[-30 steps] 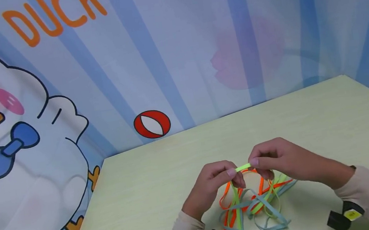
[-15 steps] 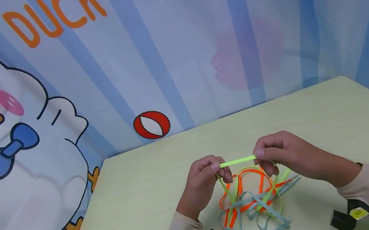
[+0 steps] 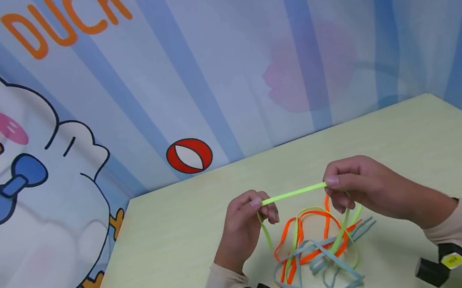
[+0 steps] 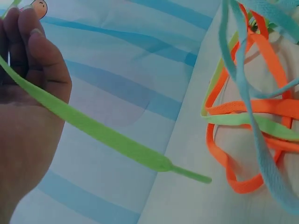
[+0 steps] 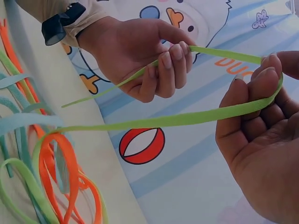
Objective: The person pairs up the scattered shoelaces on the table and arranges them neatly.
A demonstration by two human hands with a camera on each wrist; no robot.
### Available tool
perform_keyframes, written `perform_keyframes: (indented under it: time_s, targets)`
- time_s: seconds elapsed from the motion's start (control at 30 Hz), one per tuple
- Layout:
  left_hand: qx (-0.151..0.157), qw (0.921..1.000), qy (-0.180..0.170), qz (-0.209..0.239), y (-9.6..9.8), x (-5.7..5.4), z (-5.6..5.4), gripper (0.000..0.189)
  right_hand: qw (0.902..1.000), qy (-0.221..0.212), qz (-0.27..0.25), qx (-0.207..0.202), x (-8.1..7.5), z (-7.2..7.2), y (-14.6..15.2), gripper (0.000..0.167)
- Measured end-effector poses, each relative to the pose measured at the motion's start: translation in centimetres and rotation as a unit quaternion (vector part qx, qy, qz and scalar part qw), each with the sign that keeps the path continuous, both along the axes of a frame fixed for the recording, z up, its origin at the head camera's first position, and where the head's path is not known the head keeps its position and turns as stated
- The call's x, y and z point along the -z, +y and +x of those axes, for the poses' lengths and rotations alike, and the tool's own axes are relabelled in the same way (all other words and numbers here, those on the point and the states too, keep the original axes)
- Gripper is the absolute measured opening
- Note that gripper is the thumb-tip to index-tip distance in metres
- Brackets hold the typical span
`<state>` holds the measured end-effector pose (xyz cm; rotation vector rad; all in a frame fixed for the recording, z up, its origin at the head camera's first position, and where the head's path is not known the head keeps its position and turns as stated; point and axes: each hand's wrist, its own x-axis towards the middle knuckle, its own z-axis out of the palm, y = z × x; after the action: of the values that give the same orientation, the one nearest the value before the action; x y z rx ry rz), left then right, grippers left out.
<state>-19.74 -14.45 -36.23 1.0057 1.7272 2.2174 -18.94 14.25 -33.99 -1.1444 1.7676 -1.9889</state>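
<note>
A flat lime-green shoelace (image 3: 294,193) is stretched between my two hands above the table. My left hand (image 3: 245,225) pinches it between thumb and fingers; the lace's loose end, with a narrow tip (image 4: 191,175), hangs down from that hand in the left wrist view. My right hand (image 3: 361,190) pinches the same lace farther along, and from there it runs down toward the pile, as the right wrist view shows. Under the hands lies a tangle of orange laces (image 3: 293,272), pale blue laces (image 3: 339,266) and more green.
The pale wooden table (image 3: 183,247) carries the tangle near its front. Behind it hangs a blue-striped cloth (image 3: 237,55) printed with a duck and a red ball (image 3: 189,155). Dark wrist devices (image 3: 441,264) sit on both sleeves.
My hands have moved apart and risen, so the green span between them has grown much longer. A green end has come away from the pile on the left. Orange and blue laces lie nearly as before.
</note>
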Motion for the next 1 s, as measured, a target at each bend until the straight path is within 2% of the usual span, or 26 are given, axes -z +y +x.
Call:
perform_keyframes:
  time_s: [0.23,0.5,0.7,1.0]
  targets:
    - [-0.033,0.9993,-0.014,0.008,-0.8,-0.1,-0.4,0.025,0.9998,-0.002,-0.016,-0.011,-0.2,-0.3,0.7,0.024]
    - [-0.072,0.9972,-0.021,0.007,-1.6,-0.4,-0.8,0.025,0.9967,0.013,-0.067,-0.044,-0.8,-0.8,1.6,0.035]
    - [-0.090,0.9957,-0.024,-0.005,-2.1,-0.3,-1.4,0.024,0.9955,0.013,-0.086,-0.036,-1.0,-1.1,2.3,0.039]
    - [-0.113,0.9931,-0.023,0.017,-2.8,-0.6,-2.8,0.025,0.9949,0.014,-0.100,-0.006,-1.3,-1.9,3.3,0.040]
